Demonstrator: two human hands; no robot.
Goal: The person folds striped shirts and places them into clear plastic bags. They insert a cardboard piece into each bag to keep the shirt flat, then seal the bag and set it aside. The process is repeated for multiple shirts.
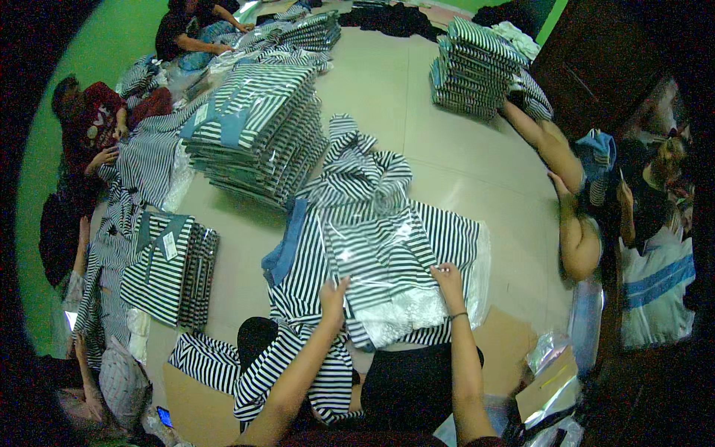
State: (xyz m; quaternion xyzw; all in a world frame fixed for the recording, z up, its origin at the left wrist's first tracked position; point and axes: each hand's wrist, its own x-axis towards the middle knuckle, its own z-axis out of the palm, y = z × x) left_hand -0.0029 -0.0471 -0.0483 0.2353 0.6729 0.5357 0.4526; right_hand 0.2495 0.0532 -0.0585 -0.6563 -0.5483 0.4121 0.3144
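In front of me a folded black-and-white striped shirt (380, 261) with white lace along its lower edge shows glossy glare from clear plastic over it. My left hand (334, 302) pinches its left edge, and my right hand (448, 289) grips the opposite edge. Beneath lies a spread striped garment (454, 242) with a blue denim part (287, 242) at its left. Another striped garment (351, 164) is bunched just beyond the shirt. More striped cloth (298, 365) drapes over my left leg, below my left forearm.
A tall stack of bagged striped shirts (261, 134) stands beyond my left hand, a smaller stack (167, 268) nearer left, another stack (477, 67) far right. People (100, 123) sit along the left; others' legs (573, 201) reach in at right. Cardboard (506, 331) and plastic bags (551, 354) lie near right.
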